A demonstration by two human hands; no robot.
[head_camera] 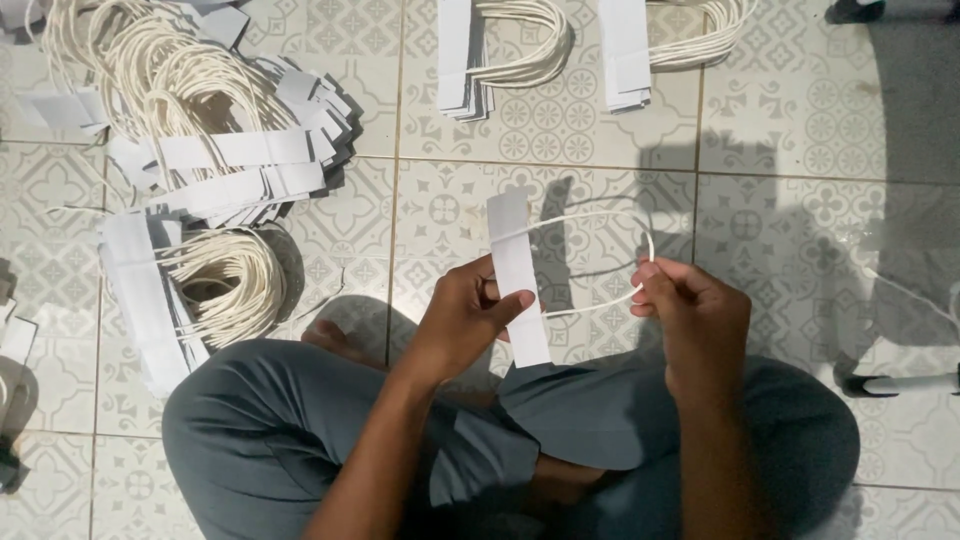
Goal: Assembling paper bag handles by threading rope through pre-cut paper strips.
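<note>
The left hand (465, 320) pinches a white paper strip (517, 275) above the lap; the right hand (690, 305) fingers pinch its cord loop (600, 215). Finished handles (215, 270) lie heaped on the tiled floor (780, 130).

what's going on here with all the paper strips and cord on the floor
A person sits cross-legged on a patterned tile floor. The left hand pinches a white paper strip, and the right hand holds the bend of a white cord loop attached to it. Stacks of finished strips with cord loops lie to the left and ahead.
</note>
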